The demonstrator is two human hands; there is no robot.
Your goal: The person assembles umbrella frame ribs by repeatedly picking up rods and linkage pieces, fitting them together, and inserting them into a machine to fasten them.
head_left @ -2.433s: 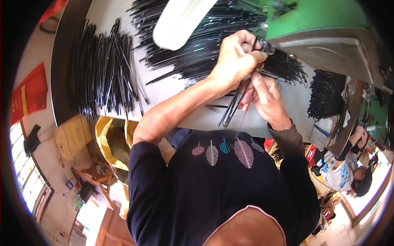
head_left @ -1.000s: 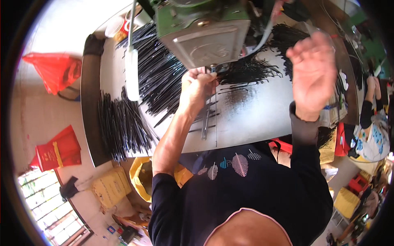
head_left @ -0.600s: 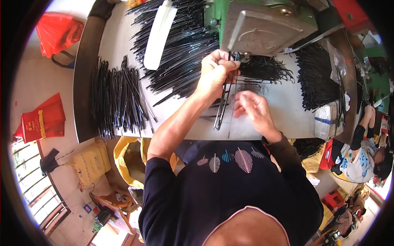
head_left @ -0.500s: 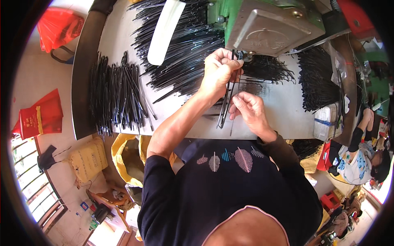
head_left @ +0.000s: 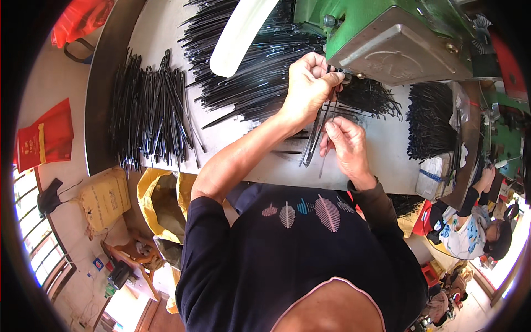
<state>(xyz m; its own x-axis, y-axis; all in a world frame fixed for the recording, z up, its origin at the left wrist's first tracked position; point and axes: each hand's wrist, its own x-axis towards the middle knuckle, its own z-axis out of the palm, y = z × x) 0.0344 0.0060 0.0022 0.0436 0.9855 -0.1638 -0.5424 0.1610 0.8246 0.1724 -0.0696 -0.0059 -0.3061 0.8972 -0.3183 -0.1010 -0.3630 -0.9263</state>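
Note:
My left hand (head_left: 311, 86) is closed on a few thin black rods (head_left: 314, 138), just below the green machine (head_left: 357, 30) with its grey metal cover (head_left: 401, 47). The rods hang down from its fingers toward the bench's near edge. Close beside them, my right hand (head_left: 348, 146) pinches one slim rod (head_left: 322, 165), whose lower end is blurred. The fingertips of my left hand are near the machine's underside, where the rods' upper ends are partly hidden. A large pile of black rods (head_left: 249, 72) lies beyond my left forearm.
On the metal bench (head_left: 265, 172), a rod bundle (head_left: 152, 116) lies left and a dark bundle (head_left: 428, 119) right. A white curved strip (head_left: 240, 39) rests over the pile. A strapped pale block (head_left: 434, 176) sits at the right edge. Another person (head_left: 467, 235) is farther right.
The whole view has shifted, so the bench and machine appear turned and moved. Both hands keep their grips beneath the machine; the rod in my right hand is now blurred.

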